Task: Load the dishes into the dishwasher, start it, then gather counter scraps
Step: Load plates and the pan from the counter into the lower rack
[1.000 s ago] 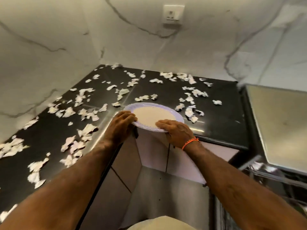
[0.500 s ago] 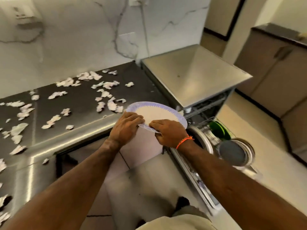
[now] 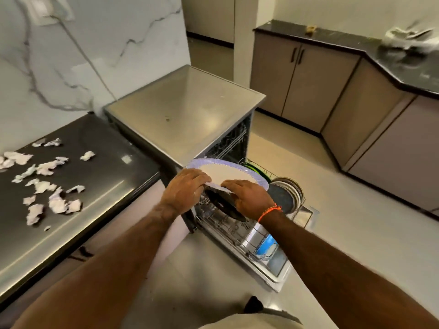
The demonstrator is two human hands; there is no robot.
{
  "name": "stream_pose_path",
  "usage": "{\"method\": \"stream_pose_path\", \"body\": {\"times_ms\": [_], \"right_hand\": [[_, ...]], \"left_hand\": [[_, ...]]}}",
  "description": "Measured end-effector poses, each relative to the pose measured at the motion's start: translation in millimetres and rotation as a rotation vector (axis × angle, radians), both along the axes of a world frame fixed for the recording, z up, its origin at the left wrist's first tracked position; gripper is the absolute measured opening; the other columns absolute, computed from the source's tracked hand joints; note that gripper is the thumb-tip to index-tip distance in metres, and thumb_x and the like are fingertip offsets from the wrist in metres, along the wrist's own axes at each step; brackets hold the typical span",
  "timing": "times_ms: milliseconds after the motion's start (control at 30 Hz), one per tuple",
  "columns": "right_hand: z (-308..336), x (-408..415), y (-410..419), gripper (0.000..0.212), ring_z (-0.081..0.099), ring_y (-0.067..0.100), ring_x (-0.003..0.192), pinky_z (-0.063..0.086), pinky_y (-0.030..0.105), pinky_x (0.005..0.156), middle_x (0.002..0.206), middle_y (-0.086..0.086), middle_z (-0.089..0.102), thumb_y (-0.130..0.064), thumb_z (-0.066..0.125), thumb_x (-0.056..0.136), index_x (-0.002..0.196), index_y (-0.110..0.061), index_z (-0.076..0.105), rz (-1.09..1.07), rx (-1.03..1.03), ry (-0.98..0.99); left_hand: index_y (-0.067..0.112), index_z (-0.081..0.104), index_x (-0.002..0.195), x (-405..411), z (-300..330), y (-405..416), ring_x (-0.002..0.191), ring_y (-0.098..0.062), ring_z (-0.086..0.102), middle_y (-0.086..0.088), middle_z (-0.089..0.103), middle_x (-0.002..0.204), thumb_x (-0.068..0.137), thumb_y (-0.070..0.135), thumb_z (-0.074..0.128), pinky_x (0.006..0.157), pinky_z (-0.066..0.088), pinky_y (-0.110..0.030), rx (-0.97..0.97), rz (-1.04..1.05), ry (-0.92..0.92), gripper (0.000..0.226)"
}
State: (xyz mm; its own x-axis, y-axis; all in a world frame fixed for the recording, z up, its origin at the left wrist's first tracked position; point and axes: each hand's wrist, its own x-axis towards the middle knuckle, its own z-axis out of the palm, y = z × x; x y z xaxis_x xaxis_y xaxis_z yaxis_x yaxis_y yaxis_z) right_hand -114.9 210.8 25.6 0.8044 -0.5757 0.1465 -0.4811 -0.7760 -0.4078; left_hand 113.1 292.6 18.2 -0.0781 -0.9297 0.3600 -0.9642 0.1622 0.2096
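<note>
- Kitchen w/ white marble-look wall (image 3: 99, 51), pale tiled floor (image 3: 356, 233), dark glossy counter (image 3: 114, 167) at left.
- Torn paper scraps (image 3: 57, 205) strewn over counter's left part; white, crumpled, loose clusters.
- Steel-topped dishwasher (image 3: 185, 115) just right of counter, up against the wall; door (image 3: 268, 262) dropped open toward camera, lower rack (image 3: 280, 176) pulled out over it.
- In rack: dark round dishes (image 3: 285, 195) standing on edge at far right, something green (image 3: 255, 170) behind; dark pan-like item (image 3: 225, 205) under the hands, kind unclear.
- Blue patch (image 3: 267, 246) on inner door, near front edge.
- Plate (image 3: 228, 173), cream centre w/ lilac patterned rim, held near flat in the air above rack, next to dishwasher's front corner.
- Left hand (image 3: 185, 191) gripping plate's near-left rim, fingers curled over top, thumb hidden under.
- Right hand (image 3: 247, 195) gripping near-right rim same way, fingers on top; orange thread band (image 3: 269, 211) round wrist.
- Both forearms bare, reaching in from bottom of view.
- Beige cabinets (image 3: 308, 74) w/ dark worktop (image 3: 356, 41) along far right wall; blurred pale bundle (image 3: 403, 36) on top, can't ID.
</note>
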Motion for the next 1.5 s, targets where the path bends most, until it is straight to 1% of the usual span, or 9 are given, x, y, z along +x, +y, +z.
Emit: {"method": "stream_pose_path", "body": {"times_ms": [200,367,467,633,733,1033,1167,1333,1500], "right_hand": [[-42,-31,-43,0.033,0.065,0.031,0.107,0.051,0.041,0.087,0.122,0.007,0.069,-0.025,0.053,0.099,0.131,-0.021,0.062,-0.157,0.079,0.076],[-76,-43,-61,0.036,0.065,0.03,0.103,0.055,0.041,0.082,0.123,0.006,0.068,-0.025,0.041,0.103,0.137,-0.026,0.054,-0.265,0.164,0.187],[-112,-32,-87,0.043,0.065,0.033,0.1,0.055,0.041,0.078,0.12,0.008,0.068,-0.017,0.042,0.097,0.137,-0.028,0.052,-0.373,0.257,0.217],[-170,-11,-131,0.045,0.068,0.03,0.096,0.057,0.04,0.078,0.114,0.004,0.071,-0.011,0.048,0.092,0.131,-0.032,0.059,-0.539,0.382,0.239],[-205,3,-157,0.045,0.069,0.03,0.098,0.056,0.04,0.081,0.113,0.005,0.071,-0.01,0.049,0.093,0.13,-0.031,0.062,-0.568,0.438,0.267],[-299,36,-204,0.047,0.069,0.026,0.102,0.057,0.038,0.087,0.117,0.003,0.071,-0.006,0.056,0.09,0.128,-0.033,0.063,-0.618,0.601,0.272],[-329,46,-214,0.05,0.068,0.027,0.105,0.057,0.041,0.092,0.119,0.008,0.07,0.001,0.059,0.09,0.133,-0.025,0.062,-0.614,0.672,0.262],[-349,57,-221,0.05,0.069,0.026,0.104,0.057,0.039,0.092,0.121,0.007,0.07,0.001,0.058,0.09,0.132,-0.025,0.062,-0.605,0.681,0.25],[-365,63,-224,0.046,0.068,0.024,0.107,0.056,0.039,0.094,0.123,0.006,0.07,-0.004,0.061,0.092,0.133,-0.026,0.061,-0.617,0.693,0.271]], "left_hand": [[0.015,0.071,0.117,-22,-23,-61,0.104,-0.028,0.065,-0.006,0.072,0.111,0.095,0.013,0.06,0.095,0.054,-0.043,0.218,-0.046,-0.006,0.025],[0.018,0.068,0.123,-23,-46,-100,0.11,-0.023,0.063,-0.004,0.072,0.117,0.1,0.013,0.052,0.1,0.051,-0.041,0.323,-0.099,-0.074,0.029],[0.018,0.068,0.125,-16,-76,-148,0.112,-0.021,0.063,-0.003,0.072,0.119,0.099,0.007,0.049,0.103,0.049,-0.036,0.414,-0.18,-0.095,0.034],[0.019,0.067,0.126,-2,-134,-217,0.115,-0.021,0.062,-0.003,0.072,0.12,0.09,-0.004,0.048,0.102,0.051,-0.037,0.573,-0.263,-0.107,0.047],[0.029,0.07,0.121,13,-182,-252,0.107,-0.02,0.066,0.002,0.075,0.111,0.085,-0.001,0.054,0.097,0.052,-0.038,0.665,-0.285,-0.107,0.049],[0.027,0.076,0.106,34,-283,-302,0.09,-0.02,0.068,0.005,0.076,0.093,0.077,-0.001,0.06,0.078,0.058,-0.038,0.719,-0.189,-0.096,0.043],[0.028,0.075,0.111,38,-306,-309,0.097,-0.016,0.067,0.008,0.076,0.1,0.079,-0.003,0.062,0.085,0.057,-0.034,0.744,-0.157,-0.104,0.047],[0.019,0.076,0.112,51,-329,-311,0.098,-0.022,0.068,0.0,0.076,0.101,0.076,-0.007,0.062,0.088,0.056,-0.038,0.794,-0.157,-0.04,0.046],[0.017,0.074,0.117,53,-350,-306,0.11,-0.024,0.065,-0.003,0.074,0.113,0.08,-0.006,0.064,0.097,0.053,-0.041,0.81,-0.086,-0.004,0.044]]}}
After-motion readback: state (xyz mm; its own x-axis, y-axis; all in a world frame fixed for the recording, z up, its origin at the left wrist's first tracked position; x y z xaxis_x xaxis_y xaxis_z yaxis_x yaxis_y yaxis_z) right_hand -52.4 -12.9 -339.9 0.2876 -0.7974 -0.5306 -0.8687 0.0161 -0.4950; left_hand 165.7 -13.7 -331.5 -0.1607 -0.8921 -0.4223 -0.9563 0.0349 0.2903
